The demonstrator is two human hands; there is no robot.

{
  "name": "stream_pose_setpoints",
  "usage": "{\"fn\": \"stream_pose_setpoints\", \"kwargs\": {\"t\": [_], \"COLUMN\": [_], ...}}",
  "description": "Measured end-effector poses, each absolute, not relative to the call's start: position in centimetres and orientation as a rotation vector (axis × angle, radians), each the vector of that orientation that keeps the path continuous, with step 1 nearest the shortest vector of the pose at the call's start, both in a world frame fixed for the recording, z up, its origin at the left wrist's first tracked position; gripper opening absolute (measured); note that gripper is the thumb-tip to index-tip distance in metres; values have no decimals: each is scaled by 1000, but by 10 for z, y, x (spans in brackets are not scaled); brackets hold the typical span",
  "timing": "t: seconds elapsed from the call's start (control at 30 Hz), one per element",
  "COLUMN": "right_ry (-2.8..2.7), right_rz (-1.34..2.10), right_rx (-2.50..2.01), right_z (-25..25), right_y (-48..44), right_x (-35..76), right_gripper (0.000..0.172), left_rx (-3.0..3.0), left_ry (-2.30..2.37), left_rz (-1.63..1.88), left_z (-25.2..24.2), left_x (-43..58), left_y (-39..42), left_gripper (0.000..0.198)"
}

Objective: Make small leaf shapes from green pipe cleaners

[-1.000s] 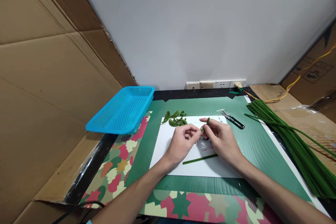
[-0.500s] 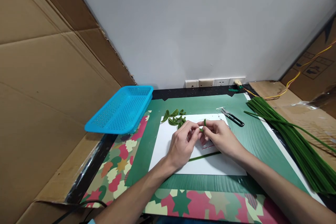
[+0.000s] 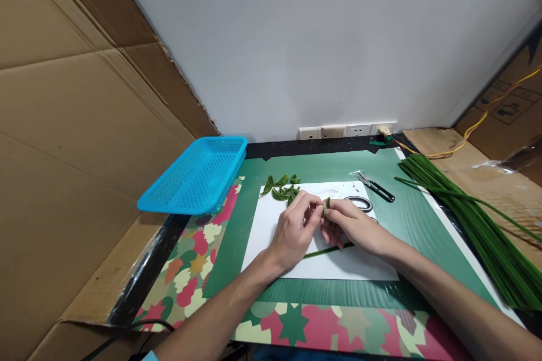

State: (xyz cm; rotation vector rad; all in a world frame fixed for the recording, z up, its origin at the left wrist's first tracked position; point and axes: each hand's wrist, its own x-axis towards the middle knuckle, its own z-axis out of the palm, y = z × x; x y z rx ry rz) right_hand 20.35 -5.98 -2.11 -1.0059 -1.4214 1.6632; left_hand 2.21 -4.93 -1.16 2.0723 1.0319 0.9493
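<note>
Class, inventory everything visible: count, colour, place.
Basket: one, blue, left
Curled pieces: several, green, centre
Paper: one, white, centre
Mat: one, green, centre
Patterned sheet: one, multicoloured, front
Table: one, black, underneath
Snips: one, black, right
Looped handle: one, dark, centre-right
Loose strip: one, green, on paper
Strip bundle: one, green, right
Held piece: one, green, fingertips
Cardboard: several, brown, sides
Wall: one, white, back
Wall plates: four, whitish, back
Wires: several, yellow/black, sides
Left hand: one, bare, centre
Right hand: one, bare, centre

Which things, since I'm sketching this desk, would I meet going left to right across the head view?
Basket → left hand → right hand → stem bundle. Curls and snips, overlapping the hands' spans, are left out.
</note>
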Motion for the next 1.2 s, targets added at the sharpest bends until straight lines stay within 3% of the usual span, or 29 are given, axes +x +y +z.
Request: {"fn": "stream_pose_setpoints", "kwargs": {"t": [0.77, 1.2], "right_ry": [-1471, -1490], "right_rz": [1738, 1705], "right_rx": [-840, -962], "right_z": [-15, -14], "right_y": [-68, -66], "right_x": [202, 203], "right_gripper": [31, 29], "left_rx": [1403, 1436], "left_ry": [899, 940], "left_rz": [920, 946], "left_z": [-3, -5], "left_x": [28, 28], "left_y": [-48, -47], "left_gripper": [28, 23]}}
